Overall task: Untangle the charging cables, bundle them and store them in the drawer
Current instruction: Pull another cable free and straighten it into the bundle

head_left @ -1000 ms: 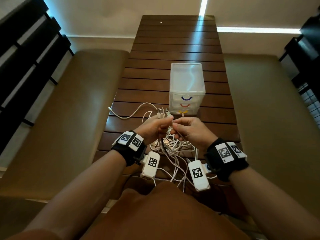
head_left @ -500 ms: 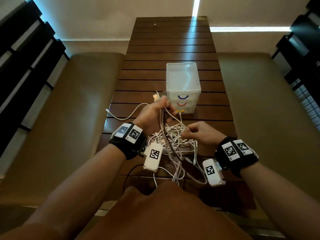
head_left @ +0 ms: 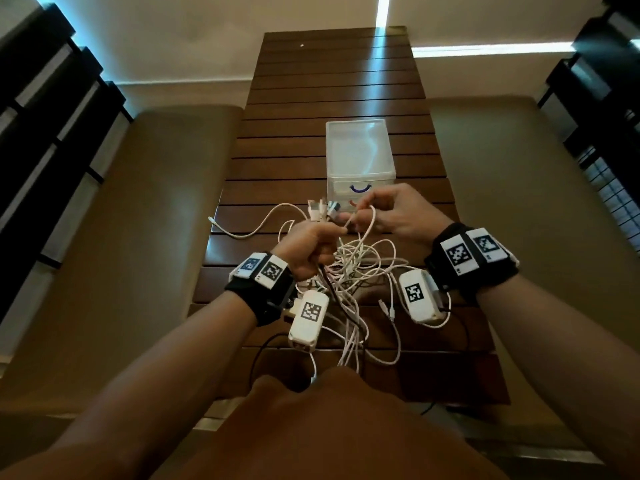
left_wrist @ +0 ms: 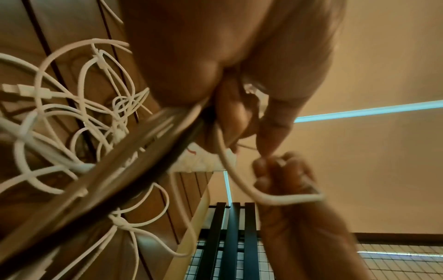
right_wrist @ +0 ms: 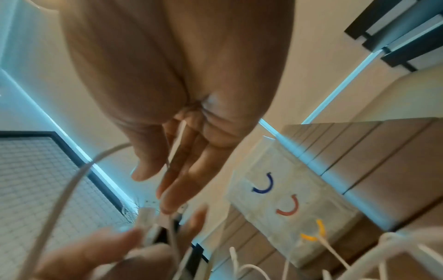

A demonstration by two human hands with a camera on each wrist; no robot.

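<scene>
Lower centre of the head view: tangled white charging cables (head_left: 360, 271) lie on the slatted table (head_left: 332, 84). Left hand (head_left: 308, 249) fisted around several strands, plug ends above it. Right hand (head_left: 391, 213) pinches one loop. Beyond: clear drawer unit (head_left: 358, 154), drawers closed.

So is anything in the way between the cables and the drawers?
Nothing sits on the table between the cables and the drawers. But all three drawers look shut, and the cables are still tangled, held by the left hand and right hand.
</scene>
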